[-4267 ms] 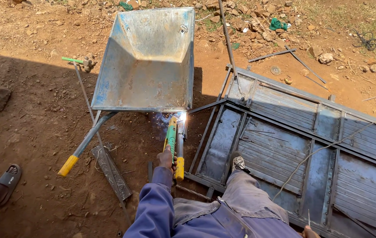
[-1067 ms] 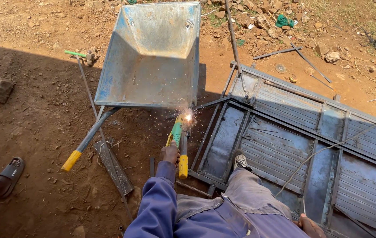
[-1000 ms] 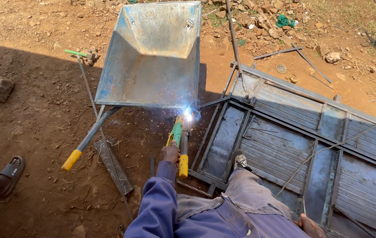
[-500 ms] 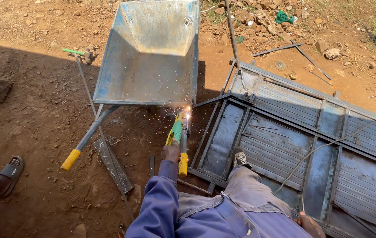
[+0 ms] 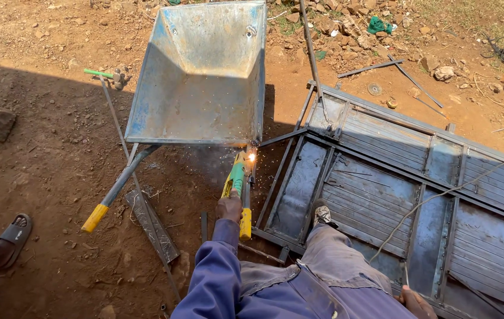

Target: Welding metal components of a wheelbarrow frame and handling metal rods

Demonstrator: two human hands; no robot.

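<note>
left hand (image 5: 229, 208) grips the green-and-yellow electrode holder (image 5: 236, 179), arc lit at the grey steel wheelbarrow tray (image 5: 202, 82) rear corner; weld appears unfinished. right hand (image 5: 415, 301) grip: cannot tell.

Looks like an outdoor welding yard, basically a workshop set up on bare red dirt. There's a metal wheelbarrow (image 5: 202, 82) sitting on the ground with sparks (image 5: 251, 157) flying right at its back edge, and a big steel gate frame (image 5: 405, 189) lying flat beside it. Loose steel rods (image 5: 372, 68), a flat metal bar (image 5: 151, 225), stones and rubble are scattered around in the dust. Harsh sun, with a hard shadow across the ground. No roof or bench.
</note>
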